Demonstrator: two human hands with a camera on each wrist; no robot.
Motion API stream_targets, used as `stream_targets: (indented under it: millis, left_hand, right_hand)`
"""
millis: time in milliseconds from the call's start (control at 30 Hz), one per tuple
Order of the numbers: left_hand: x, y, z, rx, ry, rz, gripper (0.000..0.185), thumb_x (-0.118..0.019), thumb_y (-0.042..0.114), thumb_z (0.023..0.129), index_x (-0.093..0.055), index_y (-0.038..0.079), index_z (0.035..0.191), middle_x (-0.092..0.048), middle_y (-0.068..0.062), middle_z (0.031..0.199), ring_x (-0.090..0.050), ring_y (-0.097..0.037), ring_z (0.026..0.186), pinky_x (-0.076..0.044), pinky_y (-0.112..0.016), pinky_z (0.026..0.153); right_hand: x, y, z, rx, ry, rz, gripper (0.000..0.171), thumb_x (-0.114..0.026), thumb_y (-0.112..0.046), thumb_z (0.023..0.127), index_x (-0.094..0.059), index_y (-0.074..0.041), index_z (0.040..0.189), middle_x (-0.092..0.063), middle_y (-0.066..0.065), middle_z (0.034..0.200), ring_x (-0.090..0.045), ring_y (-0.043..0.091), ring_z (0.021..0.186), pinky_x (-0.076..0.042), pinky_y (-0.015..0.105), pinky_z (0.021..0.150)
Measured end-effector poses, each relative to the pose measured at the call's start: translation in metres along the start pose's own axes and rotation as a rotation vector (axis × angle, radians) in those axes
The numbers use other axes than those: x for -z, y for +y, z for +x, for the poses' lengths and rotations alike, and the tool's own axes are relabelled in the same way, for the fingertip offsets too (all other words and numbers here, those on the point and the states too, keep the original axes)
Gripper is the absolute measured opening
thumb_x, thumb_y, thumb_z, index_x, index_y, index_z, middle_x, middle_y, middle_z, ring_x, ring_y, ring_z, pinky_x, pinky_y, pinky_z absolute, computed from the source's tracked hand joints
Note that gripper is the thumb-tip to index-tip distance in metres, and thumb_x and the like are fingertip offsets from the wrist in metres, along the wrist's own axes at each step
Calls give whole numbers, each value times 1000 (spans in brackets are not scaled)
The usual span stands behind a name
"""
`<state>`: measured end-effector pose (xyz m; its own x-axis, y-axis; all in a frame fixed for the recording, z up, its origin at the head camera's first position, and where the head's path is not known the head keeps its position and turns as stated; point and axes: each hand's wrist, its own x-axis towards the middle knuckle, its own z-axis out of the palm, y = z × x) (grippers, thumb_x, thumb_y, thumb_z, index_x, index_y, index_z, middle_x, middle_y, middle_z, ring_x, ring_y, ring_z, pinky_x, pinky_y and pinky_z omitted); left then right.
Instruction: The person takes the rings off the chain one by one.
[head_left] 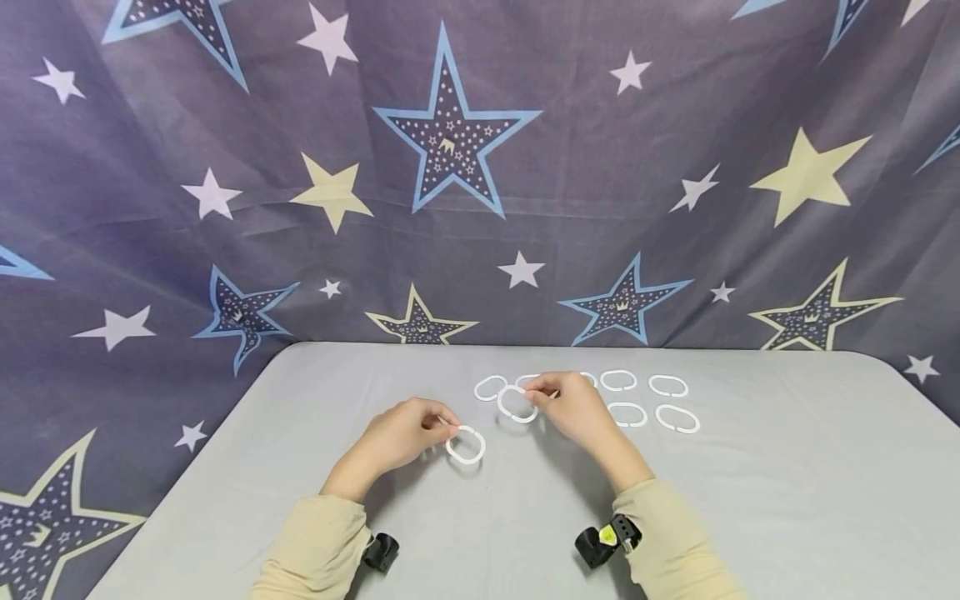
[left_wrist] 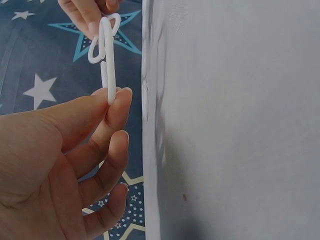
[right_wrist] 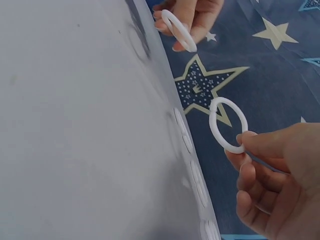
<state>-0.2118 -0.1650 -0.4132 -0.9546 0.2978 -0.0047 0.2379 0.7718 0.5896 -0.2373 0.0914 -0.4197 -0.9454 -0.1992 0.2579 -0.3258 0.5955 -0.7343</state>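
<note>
Between thumb and fingertips, my left hand [head_left: 408, 432] pinches a white oval plastic ring [head_left: 466, 462] by its edge, above the table. My right hand [head_left: 573, 406] pinches a second white ring [head_left: 517, 419] a little higher and farther forward. Each ring has a small gap in its loop. In the right wrist view, the ring [right_wrist: 214, 131] in my right hand stands apart from the ring [right_wrist: 175, 20] in my left hand. Seen from the left wrist, the two rings overlap in line of sight.
Several more white rings lie at the table's back: one [head_left: 491, 400] left of my right hand, others such as this ring [head_left: 677, 419] to its right. My right hand partly hides some. A grey cloth covers the table [head_left: 787, 467]. Behind hangs a star-patterned curtain [head_left: 570, 183].
</note>
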Motion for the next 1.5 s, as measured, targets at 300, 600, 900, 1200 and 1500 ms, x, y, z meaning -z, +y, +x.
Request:
stream_targets:
  millis: [300,600,900,1200,1500]
  left_hand:
    - [0,0,0,1,1,-6,8,-70,21,92,-74,20,98,-66,8,71,-60,-14,54,-42,-33,59]
    - [0,1,0,-2,8,-6,8,-70,20,92,-74,20,99,-66,8,73,-60,-15,54,-42,-32,59]
    - [0,2,0,7,7,-18,8,-70,21,92,-74,20,99,-66,8,73,-60,-15,55,-42,-32,59]
    - [0,1,0,-4,19,-18,9,-70,21,92,-74,18,100,-65,7,72,-60,-16,53,-43,-33,59]
    - [1,2,0,17,28,-32,9,-69,21,93,-74,18,100,-66,7,74,-60,-17,53,-43,-33,59]
  right_hand:
    - [8,16,4,-23,-32,-28,10,-71,-10,90,-77,-3,93,-73,5,85,-58,13,72,-49,33,70]
    - [13,24,3,-18,-67,-61,12,-73,-11,89,-77,-1,93,-74,7,88,-66,19,82,-52,39,80]
    - [10,27,2,-27,-77,-68,9,-71,-6,87,-78,-1,93,-73,5,84,-61,14,75,-50,34,73]
    - [8,26,1,-32,-81,-83,11,-70,1,84,-77,-1,92,-72,5,84,-61,15,75,-50,36,74]
    - [6,27,1,-43,-73,-176,9,-71,-3,85,-78,-5,91,-73,3,85,-66,18,80,-51,41,79]
